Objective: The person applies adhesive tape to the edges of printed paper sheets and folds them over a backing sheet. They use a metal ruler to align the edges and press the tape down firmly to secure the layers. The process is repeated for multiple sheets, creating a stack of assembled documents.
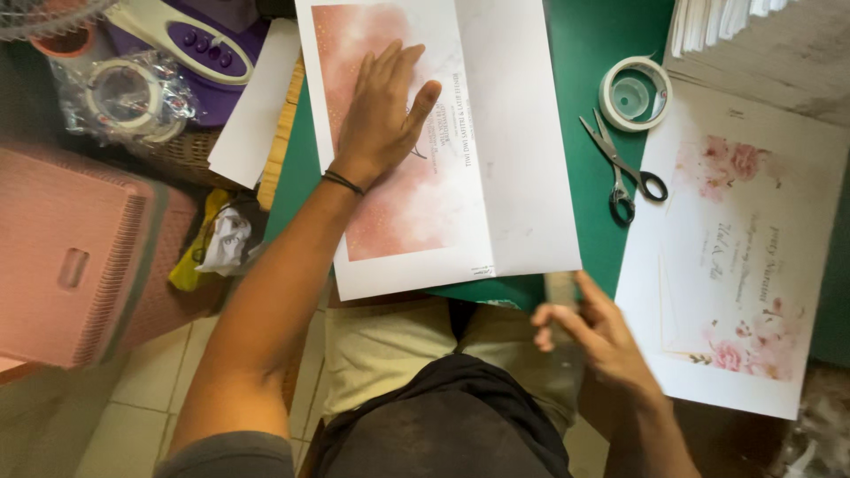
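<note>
Pressing flat with fingers spread, the left hand (382, 111) pins a pink printed sheet (434, 142) at upper centre; thin, light, easily creased, best lifted by its edges. The right hand (589, 332), loosely curled and empty, hovers below its lower right corner.

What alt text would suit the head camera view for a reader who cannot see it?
A person's left hand presses flat on a pink printed sheet on a green mat; the right hand hovers below its edge. Scissors and a tape roll lie nearby.
</note>
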